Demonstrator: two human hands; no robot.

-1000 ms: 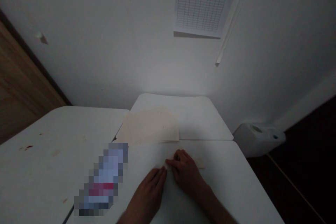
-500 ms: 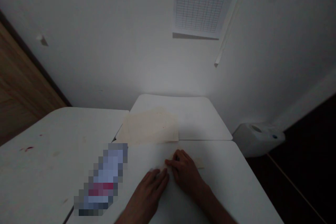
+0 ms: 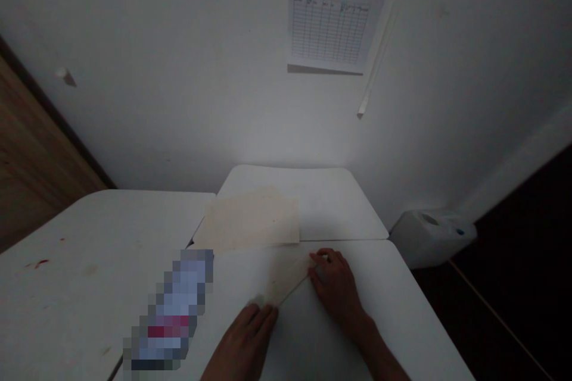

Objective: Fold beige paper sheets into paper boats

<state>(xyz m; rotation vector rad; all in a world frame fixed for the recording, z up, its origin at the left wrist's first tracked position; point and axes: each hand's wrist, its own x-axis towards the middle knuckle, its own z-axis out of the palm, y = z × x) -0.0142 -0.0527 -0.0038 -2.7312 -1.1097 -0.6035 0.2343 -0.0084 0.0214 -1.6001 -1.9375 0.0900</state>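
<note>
A small cream sheet [image 3: 288, 281], paper or cloth I cannot tell, lies slantwise on the white table, with a straight near edge. At its lower left end my left hand [image 3: 248, 333] presses it with closed fingers, their tips on the edge. My right hand [image 3: 336, 286] is bent around the sheet's upper right end, fingers closed on it; the part under the palm is hidden. Beyond both hands, larger cream sheets [image 3: 250, 223] lie overlapped across the table seam.
White tables [image 3: 348, 202] meet at narrow seams. A blurred-out, pixelated long object [image 3: 172, 309] lies left of my hands. A printed chart [image 3: 333, 27] hangs on the wall. A whitish plastic container [image 3: 431, 241] stands beyond the table at right.
My hands have moved apart: the right went right and slightly farther away, the left slightly nearer to me. More of the small cream sheet now shows between them. The view has shifted slightly.
</note>
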